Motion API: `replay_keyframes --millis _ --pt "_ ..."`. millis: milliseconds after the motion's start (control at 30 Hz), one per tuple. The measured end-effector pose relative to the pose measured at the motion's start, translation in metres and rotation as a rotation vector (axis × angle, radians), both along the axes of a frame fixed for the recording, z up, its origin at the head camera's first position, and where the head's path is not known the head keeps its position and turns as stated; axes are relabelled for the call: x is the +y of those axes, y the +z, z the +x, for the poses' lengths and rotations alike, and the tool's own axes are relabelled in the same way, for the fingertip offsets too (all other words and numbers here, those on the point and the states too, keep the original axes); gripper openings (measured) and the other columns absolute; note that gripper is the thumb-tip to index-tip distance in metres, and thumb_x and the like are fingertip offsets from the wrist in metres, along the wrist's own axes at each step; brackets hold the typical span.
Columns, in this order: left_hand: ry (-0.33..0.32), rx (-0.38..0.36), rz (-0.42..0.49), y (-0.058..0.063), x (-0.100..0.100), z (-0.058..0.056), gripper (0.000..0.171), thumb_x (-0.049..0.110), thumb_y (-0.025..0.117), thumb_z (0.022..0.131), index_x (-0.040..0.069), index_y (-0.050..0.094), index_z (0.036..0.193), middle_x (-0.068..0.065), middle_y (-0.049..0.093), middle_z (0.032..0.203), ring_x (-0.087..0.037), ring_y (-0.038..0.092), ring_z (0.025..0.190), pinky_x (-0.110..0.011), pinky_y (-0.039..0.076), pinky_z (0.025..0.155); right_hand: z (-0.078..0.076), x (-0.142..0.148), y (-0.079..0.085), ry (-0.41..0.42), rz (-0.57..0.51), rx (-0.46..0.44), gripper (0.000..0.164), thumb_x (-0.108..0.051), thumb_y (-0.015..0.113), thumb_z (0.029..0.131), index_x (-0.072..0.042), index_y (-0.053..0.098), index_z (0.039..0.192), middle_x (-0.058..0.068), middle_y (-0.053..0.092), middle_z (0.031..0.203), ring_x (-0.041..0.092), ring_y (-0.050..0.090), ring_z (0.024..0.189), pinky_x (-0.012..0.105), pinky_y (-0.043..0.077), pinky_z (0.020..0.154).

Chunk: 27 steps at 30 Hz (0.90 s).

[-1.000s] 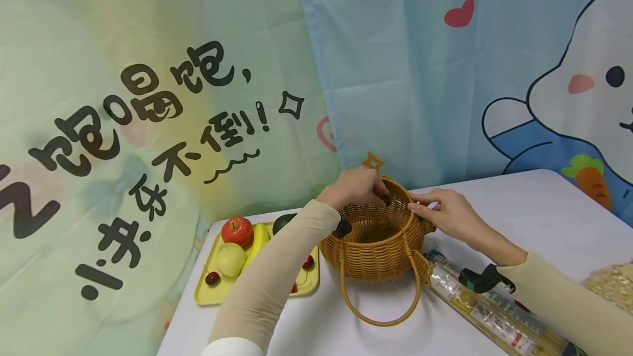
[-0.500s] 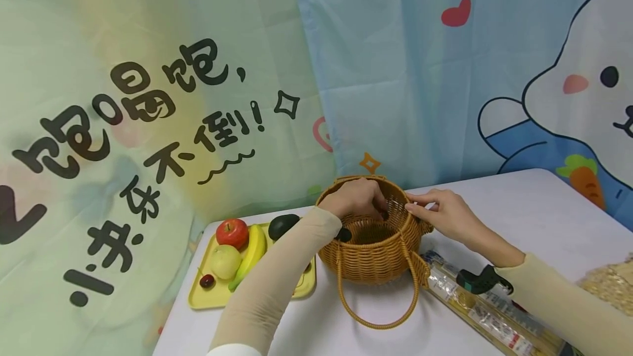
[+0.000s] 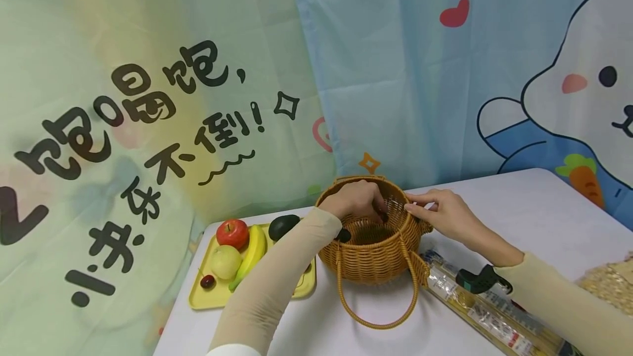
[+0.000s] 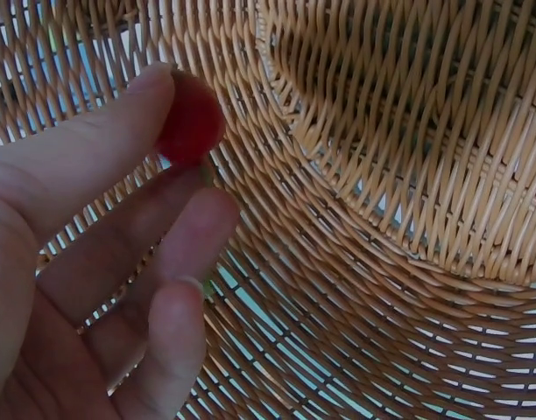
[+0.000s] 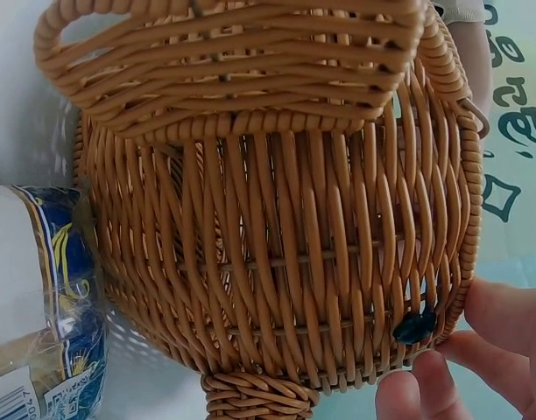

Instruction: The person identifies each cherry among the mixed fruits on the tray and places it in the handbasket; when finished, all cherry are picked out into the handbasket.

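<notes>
In the head view my left hand (image 3: pixel 360 200) reaches down inside a brown wicker basket (image 3: pixel 373 264). The left wrist view shows its thumb and a finger pinching a red cherry (image 4: pixel 194 121) against the woven interior. The other fingers curl loosely, with nothing visible in them. My right hand (image 3: pixel 449 212) holds the basket's rim on the right side, thumb outside. Seen from the right wrist, the fingers (image 5: pixel 491 319) grip the edge beside a dark, shiny eye-like bead (image 5: pixel 414 327). The basket's looped handle (image 3: pixel 381 324) hangs down toward the front.
Left of the basket, a yellow tray (image 3: pixel 204 300) bears a red apple (image 3: pixel 232 233), a pale green fruit (image 3: pixel 225 262), a banana (image 3: pixel 253 251), a dark green oval fruit (image 3: pixel 283 227) and a cherry (image 3: pixel 207 282). Long clear packages (image 3: pixel 487 312) lie right; a grain-filled bag (image 3: pixel 610 284) sits at the edge.
My left hand has gone down from above the rim into the basket, then stayed nearly still. The right hand keeps its hold on the rim. The head view has shifted slightly.
</notes>
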<state>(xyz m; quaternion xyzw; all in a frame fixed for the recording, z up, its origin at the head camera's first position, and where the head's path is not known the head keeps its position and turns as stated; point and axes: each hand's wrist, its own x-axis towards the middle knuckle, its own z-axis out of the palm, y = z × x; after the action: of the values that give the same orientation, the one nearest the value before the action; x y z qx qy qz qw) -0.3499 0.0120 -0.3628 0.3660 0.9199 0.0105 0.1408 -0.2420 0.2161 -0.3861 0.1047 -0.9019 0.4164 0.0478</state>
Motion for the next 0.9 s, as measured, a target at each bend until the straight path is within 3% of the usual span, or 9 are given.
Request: replay_keyframes --millis 333,633,900 --pt "0.015 -0.014 0.022 0.004 -0.001 0.0 0.03 0.032 0.082 0.089 0.029 0.079 0.118 0.011 0.077 0.118 -0.006 0.071 0.1 -0.025 0.058 0.084 0.0 -0.001 0.001 0.002 -0.008 0.007 0.048 -0.037 0.065 0.102 -0.008 0.063 0.14 0.02 0.068 0.124 0.015 0.057 0.064 0.029 0.041 0.049" --pt "-0.016 -0.02 0.084 0.017 -0.005 0.001 0.036 0.029 0.08 0.091 0.025 0.075 0.127 0.008 0.075 0.125 -0.008 0.071 0.11 -0.025 0.057 0.09 0.001 -0.002 0.0 0.007 -0.013 0.008 0.047 -0.035 0.064 0.102 -0.008 0.063 0.14 0.02 0.068 0.123 0.017 0.059 0.064 0.029 0.041 0.049" --pt "-0.061 0.055 0.175 0.033 -0.007 0.003 0.036 0.033 0.08 0.09 0.025 0.076 0.124 0.008 0.075 0.124 -0.006 0.073 0.106 -0.021 0.058 0.086 0.001 -0.002 0.0 0.0 -0.006 0.009 0.048 -0.036 0.064 0.102 -0.008 0.062 0.141 0.021 0.068 0.125 0.012 0.054 0.059 0.029 0.039 0.048"
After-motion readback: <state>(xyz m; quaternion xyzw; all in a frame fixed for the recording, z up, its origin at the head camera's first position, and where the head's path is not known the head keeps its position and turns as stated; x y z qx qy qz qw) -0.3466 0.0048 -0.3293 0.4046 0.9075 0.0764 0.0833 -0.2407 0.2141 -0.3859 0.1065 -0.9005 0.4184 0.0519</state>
